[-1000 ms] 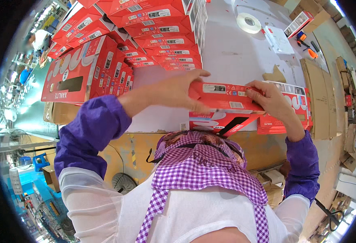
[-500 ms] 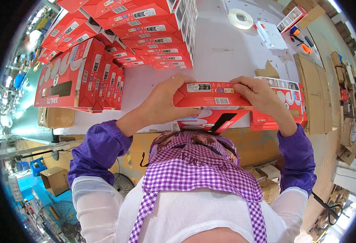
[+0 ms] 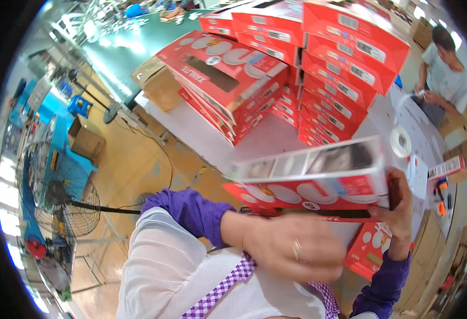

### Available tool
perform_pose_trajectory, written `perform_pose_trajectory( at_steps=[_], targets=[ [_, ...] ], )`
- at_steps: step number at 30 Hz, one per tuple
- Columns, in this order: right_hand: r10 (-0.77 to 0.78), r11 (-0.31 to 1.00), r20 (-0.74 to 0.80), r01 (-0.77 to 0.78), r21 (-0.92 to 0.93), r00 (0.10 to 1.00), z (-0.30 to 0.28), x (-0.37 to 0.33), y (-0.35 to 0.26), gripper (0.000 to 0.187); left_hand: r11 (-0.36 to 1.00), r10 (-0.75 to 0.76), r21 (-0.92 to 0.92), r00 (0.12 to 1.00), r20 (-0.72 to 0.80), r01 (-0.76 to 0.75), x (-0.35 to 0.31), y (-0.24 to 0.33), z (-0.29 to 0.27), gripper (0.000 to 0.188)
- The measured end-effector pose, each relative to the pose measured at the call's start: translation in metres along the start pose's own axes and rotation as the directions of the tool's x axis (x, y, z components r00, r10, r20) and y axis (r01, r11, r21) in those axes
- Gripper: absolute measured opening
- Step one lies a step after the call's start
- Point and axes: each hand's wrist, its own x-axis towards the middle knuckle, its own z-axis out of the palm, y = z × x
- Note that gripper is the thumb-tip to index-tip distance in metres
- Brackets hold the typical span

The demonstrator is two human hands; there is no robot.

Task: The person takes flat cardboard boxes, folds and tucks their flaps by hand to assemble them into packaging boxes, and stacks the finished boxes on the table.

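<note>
A long red-and-white printed carton (image 3: pixel 281 195) is tilted in front of my chest, with pictures along its narrow upper side. At its right end my right hand (image 3: pixel 399 207) grips it, fingers round the end. My left hand (image 3: pixel 294 249), with a ring on one finger, hovers by the carton's lower edge. It is smeared by motion, so its finger pose and any contact are unclear. Below the right end, partly hidden, another red carton (image 3: pixel 365 247) lies near my right forearm.
Red cartons stand in a tall stack (image 3: pixel 345 69) and a lower stack (image 3: pixel 223 69) on the table, beside a brown box (image 3: pixel 162 85). A tape roll (image 3: pixel 401 141) sits right. Another person (image 3: pixel 443 80) works at far right. A floor fan (image 3: pixel 66 194) stands left.
My view has swung leftward. The carton has turned to show its long printed side and front. My left hand has left the carton's left end and moved below it; my right hand still holds on.
</note>
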Motion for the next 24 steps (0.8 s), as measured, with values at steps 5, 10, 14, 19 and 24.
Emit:
perform_pose_trajectory(
  at_steps=[5, 10, 14, 19, 24],
  targets=[
    [0.179, 0.883, -0.255, -0.041, 0.468, 0.95, 0.022, 0.019, 0.005, 0.068, 0.849, -0.242, -0.36, 0.89, 0.386, 0.387, -0.01, 0.013, 0.017, 0.028],
    [0.322, 0.655, 0.063, -0.27, 0.706, 0.945, 0.111, 0.092, -0.01, 0.04, 0.624, -0.603, -0.373, 0.726, 0.33, 0.687, -0.027, 0.019, -0.016, 0.022],
    [0.239, 0.395, 0.087, -0.178, 0.901, 0.967, 0.17, 0.126, -0.051, 0.031, 0.63, -0.776, -0.222, 0.602, -0.185, 0.744, -0.052, 0.014, -0.045, 0.015],
    [0.318, 0.451, 0.111, -0.253, 0.856, 0.942, 0.2, 0.157, -0.041, 0.037, 0.548, -0.746, -0.324, 0.276, -0.607, 0.771, -0.076, -0.018, -0.083, 0.033],
    [0.179, 0.683, 0.161, -0.24, 0.689, 0.971, 0.189, 0.119, 0.01, 0.039, 0.462, -0.453, 0.366, 0.569, -0.686, 0.808, -0.077, -0.041, -0.096, 0.055]
  ],
)
